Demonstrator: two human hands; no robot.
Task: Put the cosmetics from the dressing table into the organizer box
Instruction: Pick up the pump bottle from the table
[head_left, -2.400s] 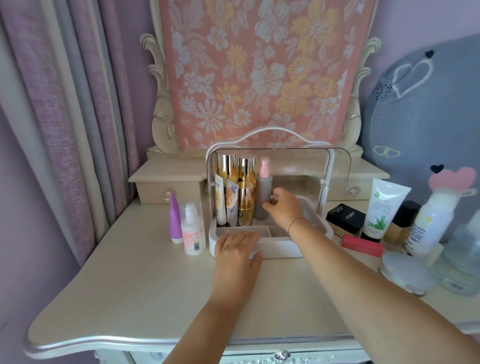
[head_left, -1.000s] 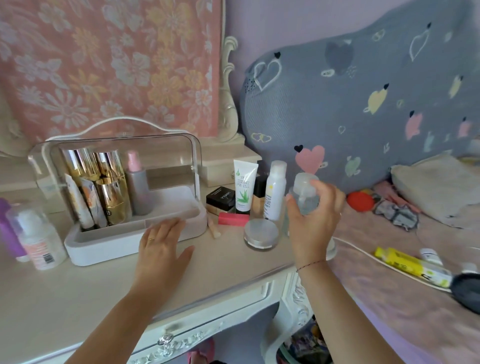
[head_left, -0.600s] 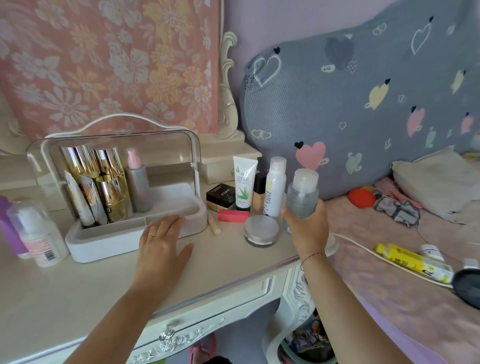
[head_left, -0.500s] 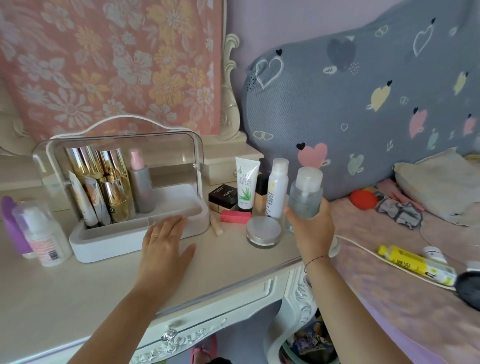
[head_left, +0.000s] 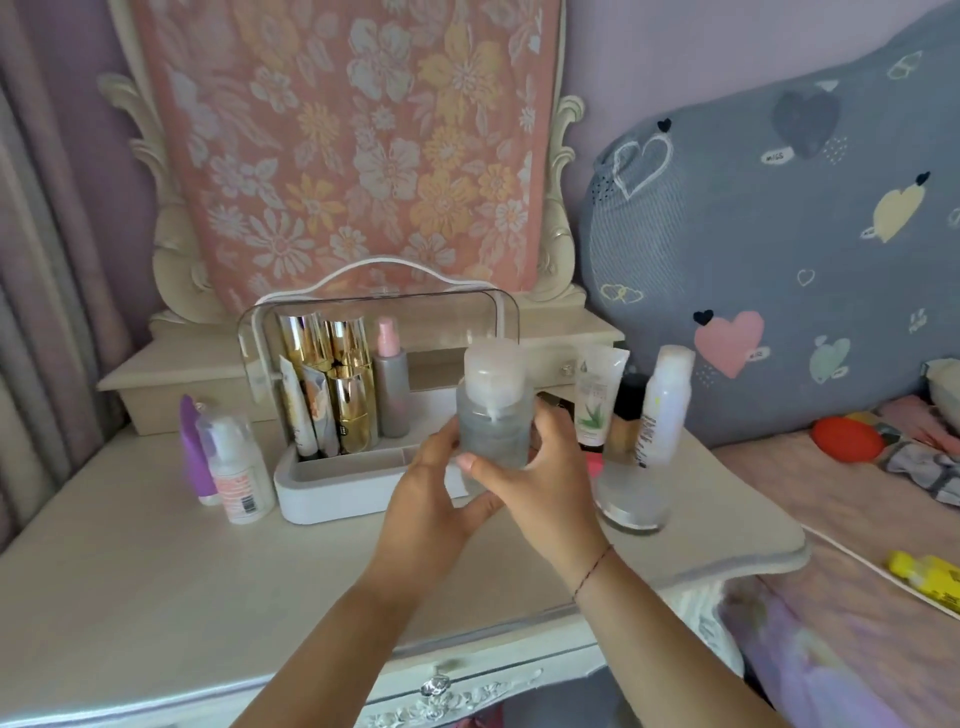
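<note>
You faced a pink cloth printed with white and yellow flowers (head_left: 353, 156), hung inside a carved cream scroll frame (head_left: 558, 171). At your left hung pale lilac woven curtains (head_left: 47, 260), and a plain lilac wall (head_left: 675, 52) stood behind. At your right rose a grey-blue padded headboard scattered with hearts (head_left: 753, 234), above a pink bedspread (head_left: 831, 519). On that bedspread lay a round red object (head_left: 847, 440), a crumpled grey fabric piece (head_left: 919, 462) just beside it, and a yellow tube (head_left: 927, 574) nearer you.
</note>
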